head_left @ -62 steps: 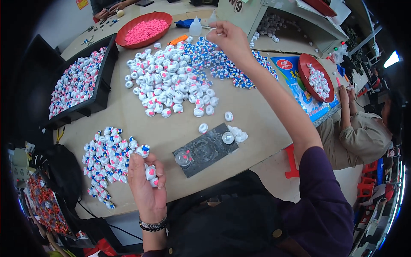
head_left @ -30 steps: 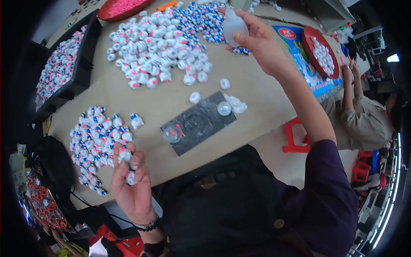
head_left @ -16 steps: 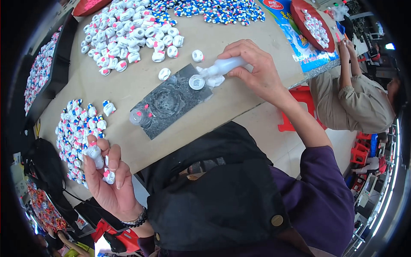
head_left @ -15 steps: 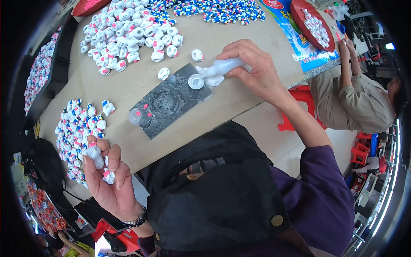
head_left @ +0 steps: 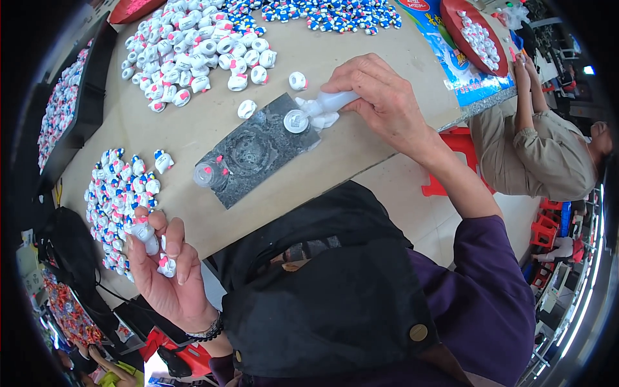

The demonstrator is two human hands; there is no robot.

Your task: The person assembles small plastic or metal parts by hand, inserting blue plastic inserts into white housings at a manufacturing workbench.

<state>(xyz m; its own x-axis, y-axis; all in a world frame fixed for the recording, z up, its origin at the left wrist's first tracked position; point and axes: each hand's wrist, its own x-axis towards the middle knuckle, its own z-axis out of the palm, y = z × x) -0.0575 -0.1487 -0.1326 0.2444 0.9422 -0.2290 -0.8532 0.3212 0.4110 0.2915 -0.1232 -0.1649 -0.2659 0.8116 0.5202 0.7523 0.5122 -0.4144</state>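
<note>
My left hand (head_left: 169, 284), raised at the lower left, has its fingers curled round a small white figurine piece (head_left: 143, 235). A second white piece with a pink mark (head_left: 166, 266) is tucked between the fingers below. My right hand (head_left: 383, 97) grips a milky squeeze bottle (head_left: 335, 100), lying at the right end of a dark, smeared slab (head_left: 235, 191). White cloth or paper (head_left: 324, 120) is bunched under the bottle's tip. On the slab's right end is a small round dish (head_left: 296, 121). Pink bits (head_left: 220, 158) and a clear little cup (head_left: 204, 174) are at its left end.
Piled white figurine heads (head_left: 187, 48) cover the table's far left, blue-and-white pieces (head_left: 348, 14) its far edge. More assembled figurines (head_left: 122, 206) lie at left, beside a black tray (head_left: 80, 97). A red dish (head_left: 474, 39) stands far right; another person (head_left: 535, 142) sits beyond.
My right hand has slid slightly left along the squeeze bottle. My left hand has barely shifted, with both white pieces still in it.
</note>
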